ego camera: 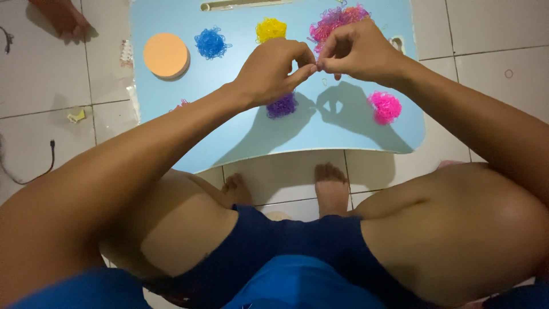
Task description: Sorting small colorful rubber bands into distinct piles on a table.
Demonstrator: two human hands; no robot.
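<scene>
Left hand (pixel 273 70): above the bench centre; grip pressed together, thumb and forefinger pinching something too small to identify at the point where both hands meet.
Right hand (pixel 357 50): at 3 o'clock of the left hand, fingertips touching it; grip pressed together on the same small item, remaining fingers curled.
Pinched item: held between both hands above the bench, at 12 o'clock of the purple pile; kind and colour cannot be told.
Bench (pixel 240 129): light blue low top standing on a tiled floor (pixel 492 34).
Purple pile (pixel 282 106): small loops, directly below the left hand at 6 o'clock, partly in its shadow.
Pink pile (pixel 385 107): at 5 o'clock of the right hand, well apart from the purple pile.
Mixed pile (pixel 334 20): pink and purple loops, at 11 o'clock of the right hand, partly hidden behind it.
Yellow pile (pixel 270 29): at 12 o'clock of the left hand.
Blue pile (pixel 211 43): at 10 o'clock of the left hand.
Orange disc (pixel 166 55): round and flat, at 9 o'clock of the blue pile, near the bench's left edge.
Feet (pixel 331 186): bare, on the floor at 6 o'clock of the bench edge.
</scene>
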